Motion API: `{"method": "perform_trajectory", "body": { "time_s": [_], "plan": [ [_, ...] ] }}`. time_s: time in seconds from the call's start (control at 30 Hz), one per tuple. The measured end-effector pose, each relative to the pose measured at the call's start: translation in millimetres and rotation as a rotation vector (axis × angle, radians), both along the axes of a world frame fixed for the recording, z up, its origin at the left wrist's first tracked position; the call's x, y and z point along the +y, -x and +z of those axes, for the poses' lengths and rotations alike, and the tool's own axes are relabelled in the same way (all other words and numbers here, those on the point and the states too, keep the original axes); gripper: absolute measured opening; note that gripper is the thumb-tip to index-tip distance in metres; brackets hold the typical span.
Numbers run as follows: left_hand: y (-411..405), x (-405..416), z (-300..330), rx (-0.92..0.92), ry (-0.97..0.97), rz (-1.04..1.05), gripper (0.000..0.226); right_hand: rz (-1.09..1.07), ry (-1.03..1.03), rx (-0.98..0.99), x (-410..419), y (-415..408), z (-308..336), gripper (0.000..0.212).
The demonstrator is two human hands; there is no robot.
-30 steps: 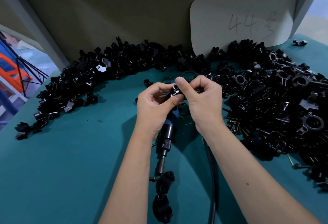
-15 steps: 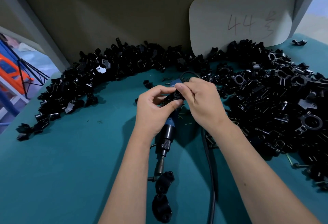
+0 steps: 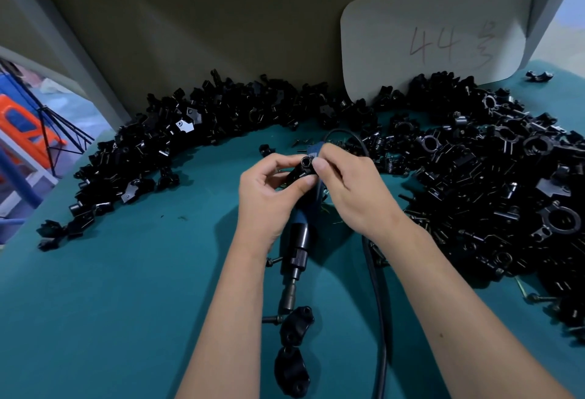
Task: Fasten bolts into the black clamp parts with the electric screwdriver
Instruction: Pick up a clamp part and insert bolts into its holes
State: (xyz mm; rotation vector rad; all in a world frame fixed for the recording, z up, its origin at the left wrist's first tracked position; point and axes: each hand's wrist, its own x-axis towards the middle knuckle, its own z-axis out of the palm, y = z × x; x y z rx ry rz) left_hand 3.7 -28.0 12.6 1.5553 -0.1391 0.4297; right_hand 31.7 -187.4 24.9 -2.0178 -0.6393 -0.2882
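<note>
Both hands meet mid-table; left hand (image 3: 269, 196) and right hand (image 3: 351, 189) pinch one clamp part (image 3: 302, 169) in their fingers, probably seating a bolt; electric screwdriver (image 3: 300, 237) lies beneath, within reach.

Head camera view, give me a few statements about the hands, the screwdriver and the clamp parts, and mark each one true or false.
1. Both hands hold one small black clamp part between them. True: the left hand and right hand pinch it together.
2. The electric screwdriver is lifted in the right hand. False: it lies on the teal table under the hands.
3. Two black clamp pieces lie near the screwdriver's tip. True.
4. The card on the back wall is blank. False: it bears handwriting, including 44.
5. The big pile of clamp parts lies only on the left. False: it curves round to the right.
</note>
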Motion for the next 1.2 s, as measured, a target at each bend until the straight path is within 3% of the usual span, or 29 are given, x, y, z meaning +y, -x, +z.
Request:
{"method": "perform_trajectory", "body": {
  "time_s": [0.17, 0.33, 0.47, 0.57, 0.73, 0.83, 0.97, 1.2],
  "plan": [
    [0, -2, 0, 0.005, -0.006, -0.024, 0.025, -0.138, -0.082, 0.058, 7, 1, 1, 0.062],
    [0, 2, 0, 0.017, 0.050, 0.021, 0.024, -0.042, -0.038, 0.032, 8, 5, -2, 0.042],
    [0, 4, 1, 0.020, 0.021, 0.002, 0.023, -0.060, -0.131, 0.101, 10, 3, -1, 0.042],
    [1, 3, 2, 0.016, -0.011, 0.000, 0.024, -0.019, -0.203, 0.132, 9, 3, -3, 0.026],
    [3, 1, 3, -0.012, -0.054, -0.004, 0.026, -0.183, -0.141, -0.028, 17, 6, -1, 0.050],
    [5, -3, 3, 0.015, 0.098, -0.029, 0.023, -0.325, -0.125, -0.007, 13, 4, -5, 0.054],
    [9, 0, 9, 0.080, 0.330, -0.148, 0.019, -0.109, -0.035, -0.031, 4, 2, -9, 0.029],
    [14, 10, 13, 0.143, 0.391, -0.289, 0.015, 0.007, -0.099, 0.065, 4, 1, -5, 0.029]
  ]
}}
